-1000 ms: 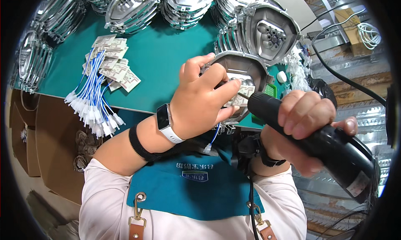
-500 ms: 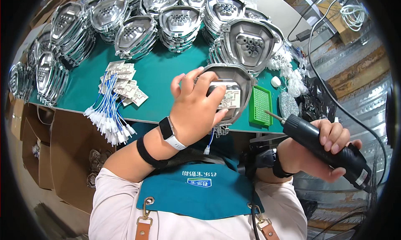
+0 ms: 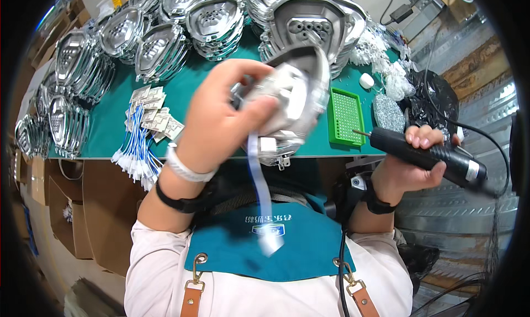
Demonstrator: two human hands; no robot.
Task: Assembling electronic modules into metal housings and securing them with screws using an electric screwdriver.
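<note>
My left hand is closed on a silvery metal housing at the table's front edge, the thumb on its near side and the other fingers partly hidden. The housing is tilted and blurred. A pale circuit board shows against it by the thumb; whether my fingers also grip the board I cannot tell. From there a blue-and-white cable hangs over my apron, ending in a white plug. My right hand is wrapped round a black electric screwdriver, its bit pointing left toward a green perforated tray.
Stacks of similar metal housings line the back and left of the green table. Circuit boards with cables lie front left. On the right are a white round object, a heap of small screws and black plastic. Cardboard boxes stand below left.
My left hand has turned and tilted up the housing, which lay flatter before; the cable now swings out over my apron. The screwdriver in my right hand has moved up slightly and lies more level.
</note>
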